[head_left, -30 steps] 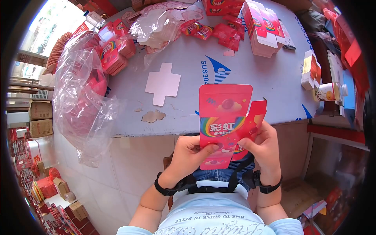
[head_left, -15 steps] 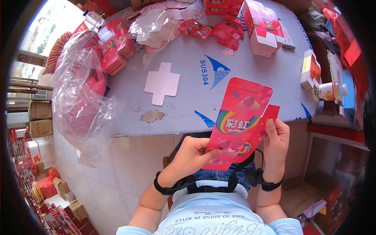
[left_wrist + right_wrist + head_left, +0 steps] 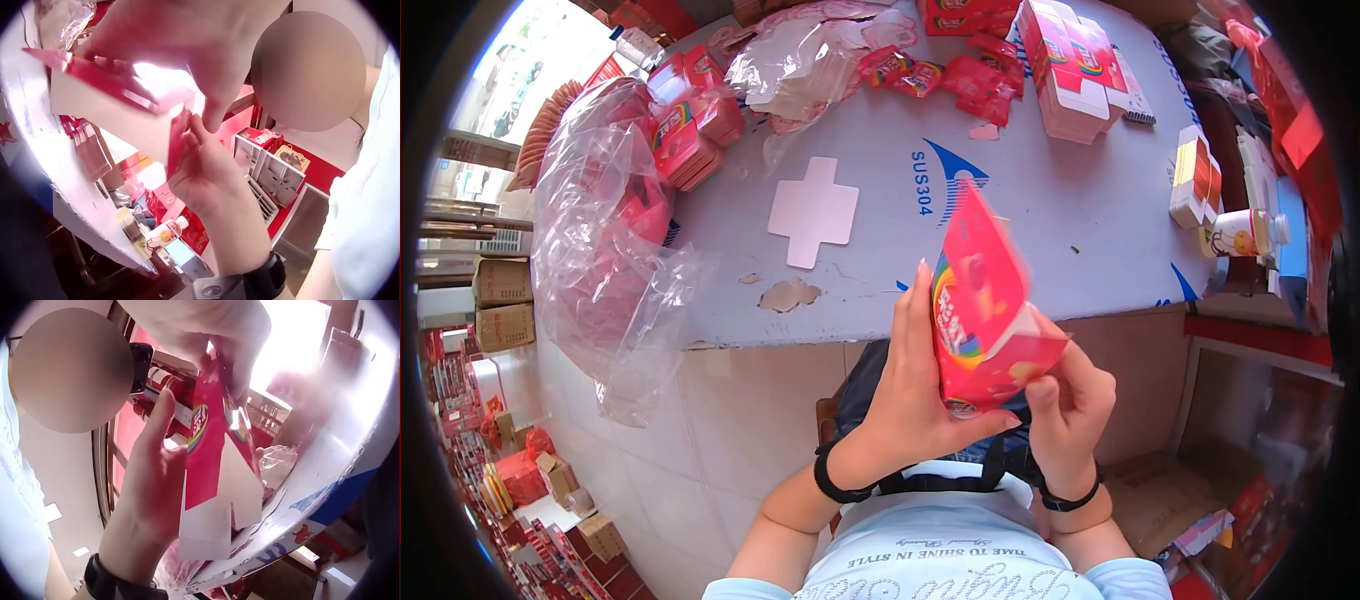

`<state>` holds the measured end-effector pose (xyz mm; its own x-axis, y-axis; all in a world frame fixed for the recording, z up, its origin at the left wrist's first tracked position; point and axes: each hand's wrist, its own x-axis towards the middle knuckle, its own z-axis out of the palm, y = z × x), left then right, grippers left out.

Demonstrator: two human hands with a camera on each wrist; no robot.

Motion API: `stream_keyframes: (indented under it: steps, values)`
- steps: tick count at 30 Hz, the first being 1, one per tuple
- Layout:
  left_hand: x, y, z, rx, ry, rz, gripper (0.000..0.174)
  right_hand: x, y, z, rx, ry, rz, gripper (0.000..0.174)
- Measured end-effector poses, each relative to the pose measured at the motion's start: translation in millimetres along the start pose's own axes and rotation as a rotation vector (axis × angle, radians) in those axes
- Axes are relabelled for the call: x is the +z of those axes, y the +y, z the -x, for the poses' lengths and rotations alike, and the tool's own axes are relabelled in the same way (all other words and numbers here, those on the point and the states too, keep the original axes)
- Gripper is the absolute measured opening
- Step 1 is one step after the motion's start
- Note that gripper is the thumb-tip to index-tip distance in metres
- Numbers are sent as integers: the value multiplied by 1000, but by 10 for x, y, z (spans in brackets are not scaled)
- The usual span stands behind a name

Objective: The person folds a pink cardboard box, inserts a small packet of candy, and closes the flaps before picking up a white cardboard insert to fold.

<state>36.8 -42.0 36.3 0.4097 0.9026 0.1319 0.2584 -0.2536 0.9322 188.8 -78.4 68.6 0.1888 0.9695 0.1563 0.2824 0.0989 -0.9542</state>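
Note:
Between both hands is a red Skittles carton [image 3: 980, 300], partly folded with its panels bent apart and blurred by motion. The left hand [image 3: 910, 390] lies along its left side, fingers extended upward and thumb under the lower edge. At the lower right corner the right hand [image 3: 1075, 400] pinches the carton. In the left wrist view the carton's white inner face [image 3: 112, 109] shows, with the right hand [image 3: 209, 175] holding its edge. The right wrist view shows white flaps [image 3: 206, 531] on the carton, beside the left hand [image 3: 147, 481].
A white cross-shaped card [image 3: 814, 212] lies on the grey table [image 3: 850, 300]. Stacked red cartons [image 3: 1075, 70] stand at the back right, red packets [image 3: 985, 85] beside them. A clear plastic bag [image 3: 615, 250] hangs over the left edge. A cup [image 3: 1240, 234] is at the far right.
The carton has gone from flat to partly folded, its panels bending apart. The left hand has moved up along its side with fingers extended; the right hand has moved down.

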Motion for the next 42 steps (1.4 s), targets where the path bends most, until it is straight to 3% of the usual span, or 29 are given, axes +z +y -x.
stream_keyframes:
  steps: [2,3,4,5,7,8,9,10,12,15,17,18,20,23,30,35,37,42]
  values:
    - [-22,-28,63,-365,-175,313,102,-8,-19,-27,-50,-51,29,50]
    - [-21,-59,89,-297,-154,509,94,-21,-8,-39,-91,-40,-1,54]
    - [-31,-109,123,-298,-154,509,94,-37,6,-52,-133,-30,-33,57]
    - [-49,-166,159,-348,-204,668,93,-75,56,-65,-74,-23,-44,70]
    - [-113,-169,160,-482,-327,1000,96,-46,159,-159,-3,-34,-190,76]
    - [-134,-148,143,-482,-327,999,96,-36,206,-195,68,-45,-335,83]
    - [-152,-131,126,-508,-377,1104,99,-48,246,-205,184,-176,-480,90]
    - [-166,-128,111,-533,-426,1209,101,-55,257,-199,183,-177,-481,90]
    - [-147,-231,119,-497,-474,1142,107,-64,263,-178,260,-329,-528,87]
    - [-90,-347,138,-401,-487,1165,105,-20,324,-168,245,-255,-562,84]
    - [-90,-220,80,-528,-258,1023,99,-19,348,-176,220,-189,-569,82]
    - [-63,-200,43,-529,-260,1024,99,-31,351,-187,234,-154,-540,80]
    - [-16,-169,-21,-186,47,753,86,-30,368,-193,251,-118,-511,78]
    - [-25,-97,-26,-141,90,674,77,13,403,-184,225,-136,-479,74]
    - [-101,-206,-3,-114,26,607,66,5,364,-164,209,-189,-505,64]
    - [-146,-184,9,-94,-27,670,38,-29,381,-149,222,-282,-539,47]
    - [-161,-200,9,-98,-42,681,36,-40,353,-144,255,-308,-559,36]
    - [-199,-216,34,-105,-71,696,32,-75,362,-130,277,-345,-565,31]
